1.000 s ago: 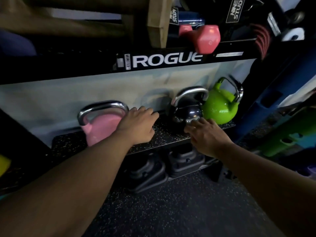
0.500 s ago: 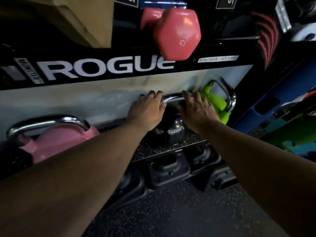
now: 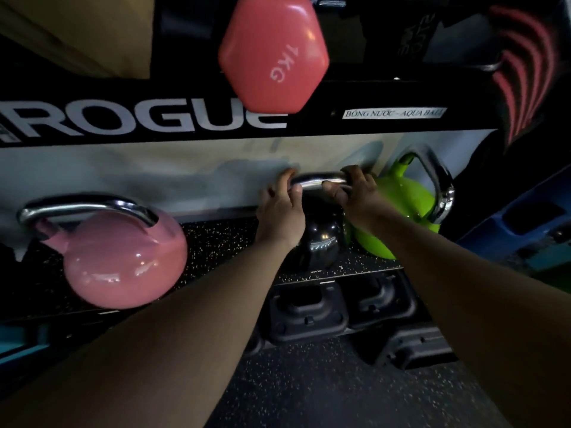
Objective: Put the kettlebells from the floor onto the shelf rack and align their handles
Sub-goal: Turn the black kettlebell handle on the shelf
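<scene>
Three kettlebells with chrome handles stand on the speckled black shelf (image 3: 222,242) of the rack. The pink kettlebell (image 3: 123,261) is at the left, its handle lying across the view. In the middle sits the black kettlebell (image 3: 321,242). My left hand (image 3: 282,208) grips the left end of its handle and my right hand (image 3: 355,193) grips the right end. Touching it on the right is the green kettlebell (image 3: 401,208), with its handle turned at an angle toward the right.
A black beam marked ROGUE (image 3: 148,122) runs right above the shelf. A pink 1 kg dumbbell (image 3: 273,54) juts out over the beam. Black moulded weights (image 3: 309,310) sit under the shelf on the speckled floor (image 3: 309,390). Blue equipment (image 3: 525,217) stands at the right.
Both hands rose from the shelf edge to the black kettlebell's handle and closed on its two ends. The view moved in closer to the rack.
</scene>
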